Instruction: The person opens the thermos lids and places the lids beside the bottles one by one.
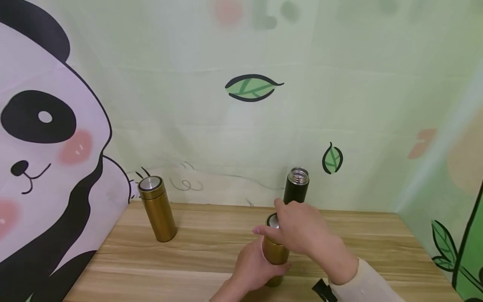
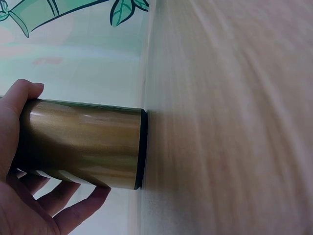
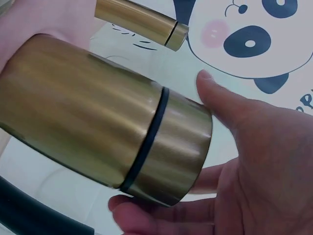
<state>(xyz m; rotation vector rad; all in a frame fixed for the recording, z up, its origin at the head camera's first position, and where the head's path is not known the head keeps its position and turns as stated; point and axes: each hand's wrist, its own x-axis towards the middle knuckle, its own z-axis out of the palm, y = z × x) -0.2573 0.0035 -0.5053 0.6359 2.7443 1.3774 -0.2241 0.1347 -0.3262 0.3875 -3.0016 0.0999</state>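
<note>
A gold vacuum flask (image 1: 276, 253) stands upright on the wooden table, its black-rimmed base (image 2: 143, 149) on the wood in the left wrist view. My left hand (image 1: 250, 265) grips its body, thumb on one side and fingers on the other. At the top, the thumb and fingers of my right hand (image 1: 302, 230) are round the gold lid (image 3: 178, 144). A black band (image 3: 146, 139) separates lid from body in the right wrist view. Just behind stands a black flask (image 1: 296, 191) without a lid, its steel mouth showing; my right hand hides its lower part.
Another gold flask (image 1: 158, 214), lid on, stands upright at the left of the wooden table (image 1: 211, 235). A printed cloth backdrop (image 1: 181, 105) with a panda and leaves rises behind the table. A black strap (image 1: 323, 290) lies at my right sleeve.
</note>
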